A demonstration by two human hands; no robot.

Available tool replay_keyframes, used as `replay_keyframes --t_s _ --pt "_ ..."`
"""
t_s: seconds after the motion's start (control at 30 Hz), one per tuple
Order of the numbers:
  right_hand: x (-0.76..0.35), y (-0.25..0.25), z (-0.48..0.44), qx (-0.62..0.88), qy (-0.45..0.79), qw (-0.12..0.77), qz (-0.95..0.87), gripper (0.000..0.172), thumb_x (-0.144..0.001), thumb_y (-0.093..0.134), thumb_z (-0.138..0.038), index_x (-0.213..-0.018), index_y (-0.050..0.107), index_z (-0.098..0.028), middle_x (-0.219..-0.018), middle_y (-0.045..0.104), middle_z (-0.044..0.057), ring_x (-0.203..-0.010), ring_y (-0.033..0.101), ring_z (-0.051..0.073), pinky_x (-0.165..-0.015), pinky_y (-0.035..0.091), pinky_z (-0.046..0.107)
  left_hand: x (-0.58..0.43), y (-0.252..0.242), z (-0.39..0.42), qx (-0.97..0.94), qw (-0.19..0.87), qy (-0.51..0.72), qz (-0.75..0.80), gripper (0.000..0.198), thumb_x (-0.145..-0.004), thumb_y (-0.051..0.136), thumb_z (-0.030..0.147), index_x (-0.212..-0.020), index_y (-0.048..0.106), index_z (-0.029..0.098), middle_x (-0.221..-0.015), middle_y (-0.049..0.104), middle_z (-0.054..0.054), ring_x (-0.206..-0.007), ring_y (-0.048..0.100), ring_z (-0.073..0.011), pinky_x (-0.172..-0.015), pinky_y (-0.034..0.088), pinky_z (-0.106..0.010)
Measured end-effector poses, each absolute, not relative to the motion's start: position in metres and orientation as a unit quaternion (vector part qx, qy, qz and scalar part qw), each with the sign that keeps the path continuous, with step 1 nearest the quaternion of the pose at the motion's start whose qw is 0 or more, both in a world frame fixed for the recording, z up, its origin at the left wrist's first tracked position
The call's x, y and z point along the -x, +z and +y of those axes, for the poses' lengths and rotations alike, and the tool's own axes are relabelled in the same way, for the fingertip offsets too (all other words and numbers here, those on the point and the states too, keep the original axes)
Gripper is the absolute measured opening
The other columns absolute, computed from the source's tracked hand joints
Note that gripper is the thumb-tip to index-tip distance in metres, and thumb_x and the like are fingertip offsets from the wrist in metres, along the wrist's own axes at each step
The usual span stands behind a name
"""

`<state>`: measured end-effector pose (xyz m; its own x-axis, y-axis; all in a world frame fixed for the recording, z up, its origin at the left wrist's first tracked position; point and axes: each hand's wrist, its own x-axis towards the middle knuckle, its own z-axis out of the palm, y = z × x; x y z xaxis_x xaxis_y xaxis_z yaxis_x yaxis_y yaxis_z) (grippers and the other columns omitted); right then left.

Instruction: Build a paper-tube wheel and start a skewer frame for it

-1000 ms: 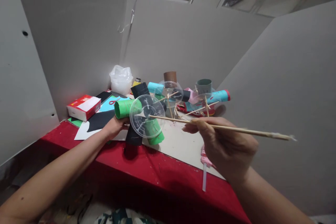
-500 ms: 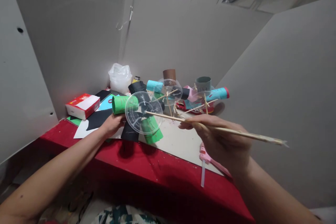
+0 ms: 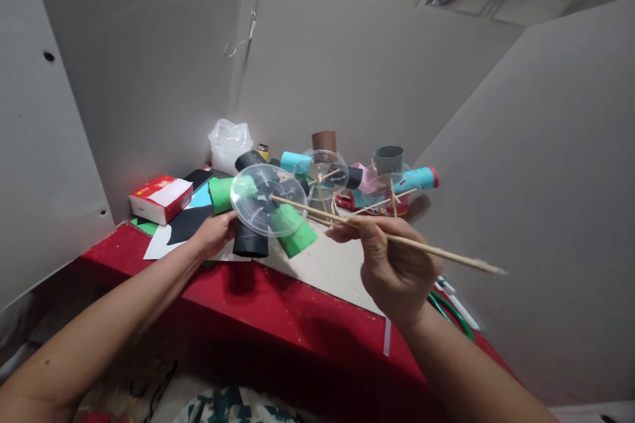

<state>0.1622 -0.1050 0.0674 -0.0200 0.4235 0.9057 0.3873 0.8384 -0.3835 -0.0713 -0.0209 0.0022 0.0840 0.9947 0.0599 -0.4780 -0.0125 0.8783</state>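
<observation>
My right hand (image 3: 397, 264) is closed round a thin wooden stick (image 3: 441, 252). One end of that stick meets the middle of a clear plastic disc (image 3: 243, 201), and the other points to the right. Green and black paper tubes are fixed round the disc, forming a wheel; a green tube (image 3: 297, 231) and a black tube (image 3: 251, 241) hang low. My left hand (image 3: 217, 235) grips the wheel at its left side, beneath another green tube (image 3: 221, 195). Its fingertips are hidden behind the tubes.
Behind stand similar wheels, with a brown tube (image 3: 324, 143), a grey tube (image 3: 388, 159) and a blue tube (image 3: 417, 178). A tissue pack (image 3: 161, 199), paper sheets (image 3: 159, 244) and a plastic bag (image 3: 231, 145) are at left. Green-handled scissors (image 3: 451, 314) lie at right.
The wheel has tilted, its disc now looking flatter. My right hand has moved left with the stick, uncovering the green handle and hiding most of the pink tool.
</observation>
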Motion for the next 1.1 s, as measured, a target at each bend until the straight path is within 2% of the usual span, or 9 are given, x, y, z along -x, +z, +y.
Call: replay_keyframes --t_s 0.1,0.3,0.47,0.63,0.77,0.83,1.0,1.1 --pt "-0.168 0.070 -0.104 0.280 0.026 0.606 -0.744 0.016 -0.093 0.056 -0.015 -0.105 0.066 -0.019 -0.082 0.073 0.004 -0.071 0.072 0.019 -0.063 0.060 0.036 0.072 0.005 -0.022 -0.385 0.625 0.605 0.308 0.026 -0.062 0.077 0.025 -0.083 0.069 0.012 -0.080 0.072 -0.005 -0.073 0.065 -0.0188 -0.072 0.053 -0.033" --pt "-0.171 0.080 -0.113 0.295 0.031 0.580 -0.758 0.014 -0.094 0.055 -0.014 -0.101 0.066 -0.019 -0.080 0.072 0.003 -0.069 0.071 0.017 -0.063 0.060 0.032 0.073 -0.002 -0.016 -0.394 0.607 0.614 0.315 0.033 -0.060 0.078 0.024 -0.090 0.070 0.012 -0.075 0.071 -0.003 -0.072 0.064 -0.0176 -0.071 0.053 -0.032" --pt "-0.176 0.092 -0.116 0.277 0.001 0.488 -0.827 0.018 -0.093 0.054 -0.012 -0.104 0.065 -0.022 -0.085 0.073 0.003 -0.075 0.071 0.016 -0.069 0.060 0.030 0.074 -0.004 -0.017 -0.405 0.625 0.586 0.320 0.043 -0.055 0.080 0.024 -0.095 0.071 0.012 -0.074 0.072 -0.005 -0.075 0.067 -0.0226 -0.071 0.052 -0.034" --pt "-0.191 0.115 -0.115 0.275 -0.019 0.382 -0.882 0.019 -0.094 0.051 -0.014 -0.104 0.064 -0.022 -0.087 0.073 0.004 -0.077 0.071 0.016 -0.069 0.058 0.026 0.075 -0.003 -0.019 -0.418 0.647 0.547 0.328 0.032 -0.056 0.077 0.024 -0.085 0.070 0.011 -0.073 0.072 -0.007 -0.072 0.066 -0.0226 -0.068 0.051 -0.034" --pt "-0.195 0.126 -0.114 0.276 -0.022 0.342 -0.898 0.018 -0.093 0.051 -0.017 -0.102 0.066 -0.023 -0.087 0.074 0.004 -0.077 0.071 0.016 -0.067 0.058 0.026 0.075 -0.005 -0.019 -0.426 0.652 0.531 0.333 0.028 -0.056 0.076 0.023 -0.080 0.069 0.012 -0.074 0.072 -0.007 -0.076 0.066 -0.0237 -0.072 0.051 -0.036" --pt "-0.194 0.125 -0.114 0.273 -0.011 0.353 -0.895 0.018 -0.093 0.052 -0.017 -0.100 0.067 -0.022 -0.086 0.074 0.004 -0.076 0.071 0.016 -0.066 0.058 0.025 0.075 -0.006 -0.019 -0.434 0.652 0.526 0.332 0.027 -0.056 0.076 0.024 -0.080 0.069 0.012 -0.076 0.072 -0.007 -0.076 0.066 -0.0233 -0.072 0.050 -0.035" --pt "-0.182 0.109 -0.109 0.287 -0.003 0.496 -0.819 0.014 -0.092 0.056 -0.014 -0.088 0.068 -0.020 -0.072 0.071 0.000 -0.063 0.069 0.013 -0.059 0.058 0.024 0.074 -0.008 -0.021 -0.479 0.626 0.508 0.347 0.034 -0.060 0.074 0.026 -0.092 0.072 0.016 -0.089 0.074 -0.006 -0.079 0.065 -0.0213 -0.069 0.049 -0.030" --pt "-0.177 0.093 -0.106 0.308 0.018 0.541 -0.782 0.012 -0.091 0.059 -0.017 -0.086 0.069 -0.021 -0.069 0.070 0.000 -0.059 0.069 0.014 -0.056 0.059 0.026 0.073 -0.008 -0.022 -0.496 0.621 0.500 0.344 0.036 -0.062 0.073 0.026 -0.097 0.072 0.019 -0.093 0.074 -0.007 -0.081 0.065 -0.0217 -0.067 0.049 -0.029"
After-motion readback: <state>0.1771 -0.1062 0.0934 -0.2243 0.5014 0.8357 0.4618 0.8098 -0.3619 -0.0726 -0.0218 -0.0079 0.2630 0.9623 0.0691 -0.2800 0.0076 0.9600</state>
